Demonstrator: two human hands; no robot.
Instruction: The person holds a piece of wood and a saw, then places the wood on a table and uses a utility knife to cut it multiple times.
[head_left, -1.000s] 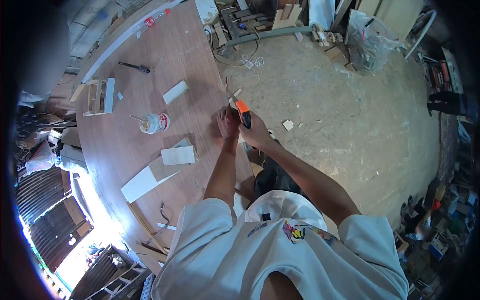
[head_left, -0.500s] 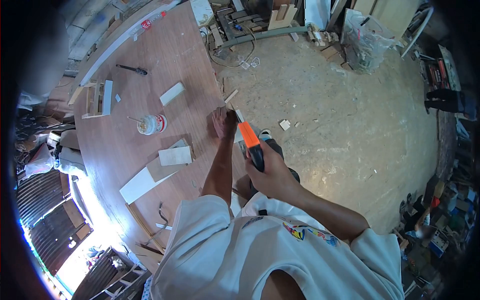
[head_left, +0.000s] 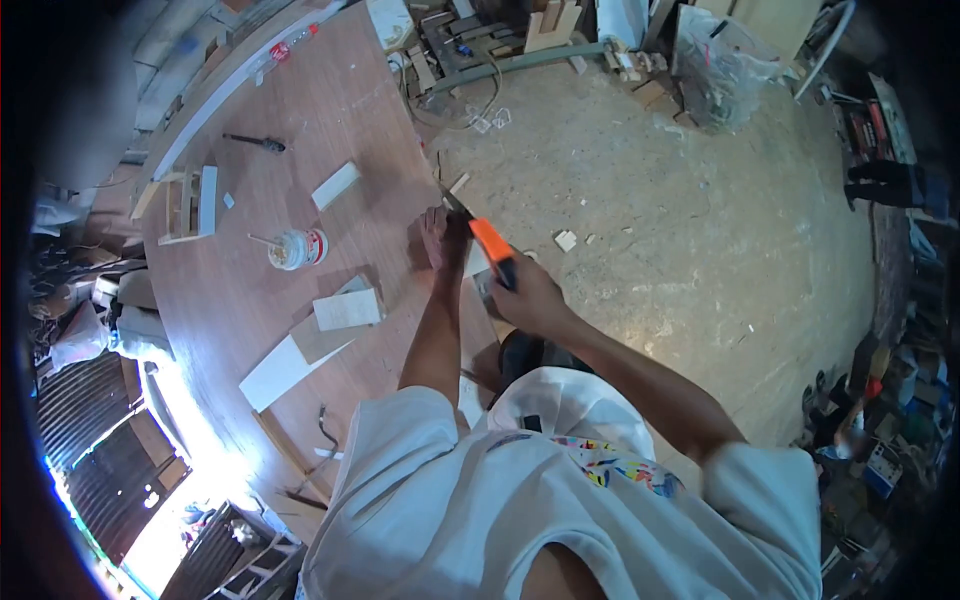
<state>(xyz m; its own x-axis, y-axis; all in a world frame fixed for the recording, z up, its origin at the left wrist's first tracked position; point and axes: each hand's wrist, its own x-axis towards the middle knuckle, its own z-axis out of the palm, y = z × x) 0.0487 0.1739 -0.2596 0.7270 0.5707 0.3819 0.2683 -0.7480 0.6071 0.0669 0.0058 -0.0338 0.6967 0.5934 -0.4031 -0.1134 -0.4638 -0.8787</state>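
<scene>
My right hand [head_left: 530, 298] is closed around the black and orange handle of a handsaw [head_left: 491, 243]. Its narrow dark blade points up and left, over the table edge just beyond my other hand. At that edge of the wooden table [head_left: 385, 120], my left hand [head_left: 444, 238] presses down with curled fingers. A white board [head_left: 477, 262] shows beside its wrist and sticks out past the edge; the hand and saw hide the rest. Whether the blade touches the board cannot be made out.
On the table are a white block [head_left: 336, 186], an open tub [head_left: 298, 249] with a stick in it, stacked white boards [head_left: 348, 309], a dark tool [head_left: 254, 142] and a small wooden frame [head_left: 190, 205]. Wood scraps [head_left: 566, 240] lie on the floor. A person's legs [head_left: 885, 185] show at far right.
The saw and my right hand have moved up and left, bringing the blade tip past my left hand. My left hand keeps its place at the table edge; the view has shifted slightly.
</scene>
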